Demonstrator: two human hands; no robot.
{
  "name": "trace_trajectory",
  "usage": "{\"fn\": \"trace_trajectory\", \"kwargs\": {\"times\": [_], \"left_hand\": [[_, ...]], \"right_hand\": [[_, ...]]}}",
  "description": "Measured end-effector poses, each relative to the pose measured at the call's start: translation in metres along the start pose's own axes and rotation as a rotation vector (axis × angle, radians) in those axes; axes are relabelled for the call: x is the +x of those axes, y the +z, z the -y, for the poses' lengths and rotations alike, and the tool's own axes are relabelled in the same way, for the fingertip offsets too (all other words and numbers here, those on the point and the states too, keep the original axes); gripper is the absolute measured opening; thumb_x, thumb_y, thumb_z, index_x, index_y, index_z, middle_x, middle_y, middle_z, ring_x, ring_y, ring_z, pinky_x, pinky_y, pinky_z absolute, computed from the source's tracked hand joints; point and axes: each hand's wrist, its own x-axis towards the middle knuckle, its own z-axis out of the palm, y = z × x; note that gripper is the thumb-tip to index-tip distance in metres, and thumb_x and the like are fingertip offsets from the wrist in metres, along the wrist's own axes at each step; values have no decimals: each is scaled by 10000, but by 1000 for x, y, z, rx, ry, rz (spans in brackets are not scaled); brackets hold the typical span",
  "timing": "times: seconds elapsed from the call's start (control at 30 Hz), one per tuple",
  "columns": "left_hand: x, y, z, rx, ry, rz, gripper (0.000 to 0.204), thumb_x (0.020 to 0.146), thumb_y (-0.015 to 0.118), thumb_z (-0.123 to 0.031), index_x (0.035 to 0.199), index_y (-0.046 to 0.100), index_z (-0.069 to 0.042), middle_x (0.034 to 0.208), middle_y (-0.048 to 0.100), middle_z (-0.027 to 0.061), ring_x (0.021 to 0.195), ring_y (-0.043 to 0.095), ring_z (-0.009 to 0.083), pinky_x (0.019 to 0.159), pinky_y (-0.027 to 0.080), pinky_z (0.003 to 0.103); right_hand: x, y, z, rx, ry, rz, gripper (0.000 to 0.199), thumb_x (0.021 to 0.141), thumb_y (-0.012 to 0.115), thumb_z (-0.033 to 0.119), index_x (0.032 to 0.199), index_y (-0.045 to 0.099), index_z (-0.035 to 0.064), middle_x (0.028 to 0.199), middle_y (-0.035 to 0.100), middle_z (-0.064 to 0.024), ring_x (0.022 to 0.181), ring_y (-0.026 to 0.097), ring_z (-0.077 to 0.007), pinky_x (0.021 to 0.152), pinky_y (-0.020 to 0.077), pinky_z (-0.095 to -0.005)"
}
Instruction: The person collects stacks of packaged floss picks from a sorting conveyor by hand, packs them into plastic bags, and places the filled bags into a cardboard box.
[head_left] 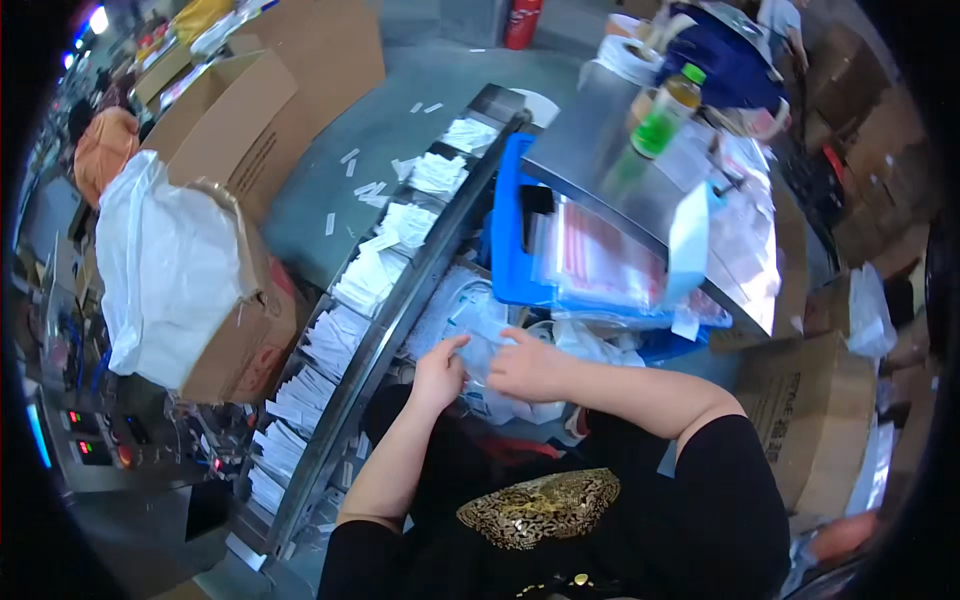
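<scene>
My left hand (439, 375) and my right hand (528, 368) are close together above my lap. A thin, see-through plastic bag (483, 348) stretches between them. Both hands have bent fingers pinching its edges, though the fingertips are partly hidden. Beneath it lies a heap of more clear and white plastic bags (450, 305). Just past my right hand, a blue bin (517, 265) holds flat plastic packets (605, 255) with reddish stripes.
A long metal tray (372, 345) with bundles of white paper slips (335, 342) runs along my left. Beyond it stands a cardboard box (225, 350) with a white liner. At the right, a metal table (590, 160) carries a green-capped bottle (667, 112). Another carton (810, 420) sits nearby.
</scene>
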Motion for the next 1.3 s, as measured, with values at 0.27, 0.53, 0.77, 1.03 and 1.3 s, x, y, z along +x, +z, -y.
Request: {"fn": "trace_trajectory", "kwargs": {"times": [0.27,0.53,0.77,1.03,1.3], "left_hand": [[46,-15,60,683,133,36,418,736,465,-73,1127,464,-221,961,529,223,825,549,359,663,457,419],[80,7,60,646,114,446,244,760,411,-195,942,520,-74,717,588,167,659,575,331,593,450,447],[85,-6,61,457,89,533,203,757,444,-193,909,475,-62,644,569,134,588,557,328,521,435,441],[95,-11,58,330,19,475,155,675,545,-154,795,523,-58,679,551,175,624,531,364,524,426,403],[104,-14,55,292,12,476,235,672,557,-192,799,490,-6,612,521,175,574,528,351,503,421,412]], "right_hand": [[36,29,-49,157,76,488,311,739,512,402,693,593,106,753,556,-54,783,536,-212,855,336,-420],[170,48,-292,160,643,-636,216,721,495,136,912,548,51,891,548,-160,868,516,-326,737,427,-381],[187,98,-464,-223,793,-794,277,761,487,166,995,538,26,1006,538,-154,918,520,-311,810,407,-384],[201,91,-516,96,1073,-255,690,647,555,565,1062,504,15,1075,505,-201,963,508,-311,821,401,-369],[207,90,-517,269,947,89,960,597,584,591,1265,253,-14,1263,321,-226,1172,330,-312,957,270,-319]]}}
